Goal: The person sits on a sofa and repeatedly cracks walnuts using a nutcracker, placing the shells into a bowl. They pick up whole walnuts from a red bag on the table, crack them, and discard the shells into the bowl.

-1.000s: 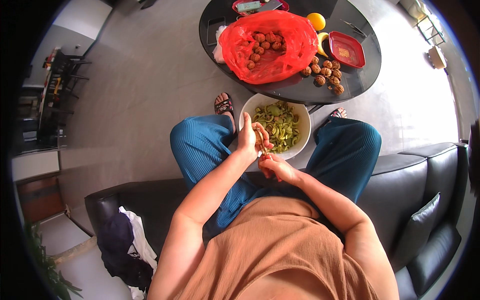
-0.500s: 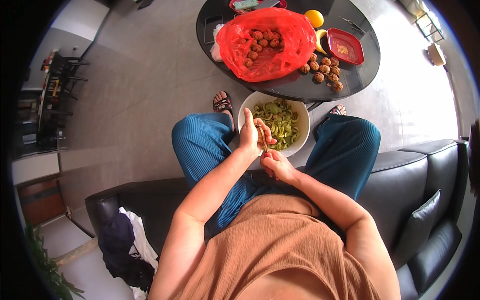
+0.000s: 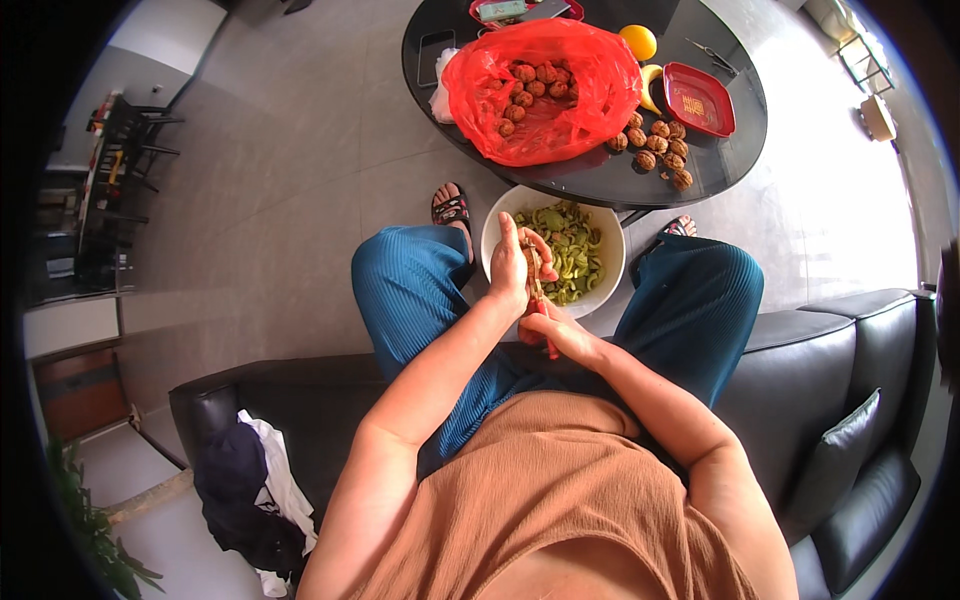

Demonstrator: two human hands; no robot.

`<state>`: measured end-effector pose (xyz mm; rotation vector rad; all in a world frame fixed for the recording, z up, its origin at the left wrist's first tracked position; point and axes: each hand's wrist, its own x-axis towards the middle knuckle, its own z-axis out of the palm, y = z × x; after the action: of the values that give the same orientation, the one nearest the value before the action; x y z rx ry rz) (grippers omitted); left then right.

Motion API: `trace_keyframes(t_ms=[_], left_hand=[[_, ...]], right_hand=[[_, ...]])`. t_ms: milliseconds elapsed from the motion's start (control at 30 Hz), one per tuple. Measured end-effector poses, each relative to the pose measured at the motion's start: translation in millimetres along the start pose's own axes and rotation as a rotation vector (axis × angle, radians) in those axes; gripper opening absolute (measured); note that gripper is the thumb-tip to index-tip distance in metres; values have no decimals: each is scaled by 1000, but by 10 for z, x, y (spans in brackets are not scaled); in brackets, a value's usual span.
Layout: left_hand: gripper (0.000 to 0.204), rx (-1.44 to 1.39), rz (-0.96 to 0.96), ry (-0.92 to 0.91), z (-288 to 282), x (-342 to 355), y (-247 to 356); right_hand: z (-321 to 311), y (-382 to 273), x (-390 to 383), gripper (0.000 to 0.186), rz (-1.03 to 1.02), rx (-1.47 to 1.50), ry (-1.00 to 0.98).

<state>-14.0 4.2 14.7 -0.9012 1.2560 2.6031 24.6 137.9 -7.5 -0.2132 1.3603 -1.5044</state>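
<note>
My left hand (image 3: 512,262) is closed around a brown walnut (image 3: 531,256) above a white bowl (image 3: 612,260) of green peels (image 3: 575,265). My right hand (image 3: 552,330), just below it, grips a slim metal tool (image 3: 536,290) with what looks like a red handle, its upper end against the walnut. Fingers partly hide both objects. Beyond the bowl, a red plastic bag (image 3: 475,70) holds several walnuts (image 3: 524,73), and more loose walnuts (image 3: 657,144) lie to its right on the black oval table (image 3: 732,165).
An orange fruit (image 3: 637,42), a banana (image 3: 650,88), a red tray (image 3: 700,100) and a phone (image 3: 435,58) are on the table. I sit on a black sofa (image 3: 785,345), with dark and white cloths (image 3: 235,480) at the left and a cushion (image 3: 840,450) at the right.
Both my hands have shifted slightly up and to the right along with the walnut and tool. The whole view has also moved a little.
</note>
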Motion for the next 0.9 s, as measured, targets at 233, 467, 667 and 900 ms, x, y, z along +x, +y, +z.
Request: trace_keyframes(t_ms=[233, 467, 667, 900], left_hand=[[68, 52, 80, 32, 79, 25, -42], [64, -48, -45, 39, 41, 60, -61], [61, -72, -76, 10, 28, 42, -60], [61, -68, -119, 9, -7, 46, -85]], right_hand=[[10, -234, -96, 29, 18, 17, 44], [-4, -319, -156, 34, 7, -107, 74], [2, -368, -183, 45, 116, -87, 83], [32, -316, -186, 29, 90, -218, 174]])
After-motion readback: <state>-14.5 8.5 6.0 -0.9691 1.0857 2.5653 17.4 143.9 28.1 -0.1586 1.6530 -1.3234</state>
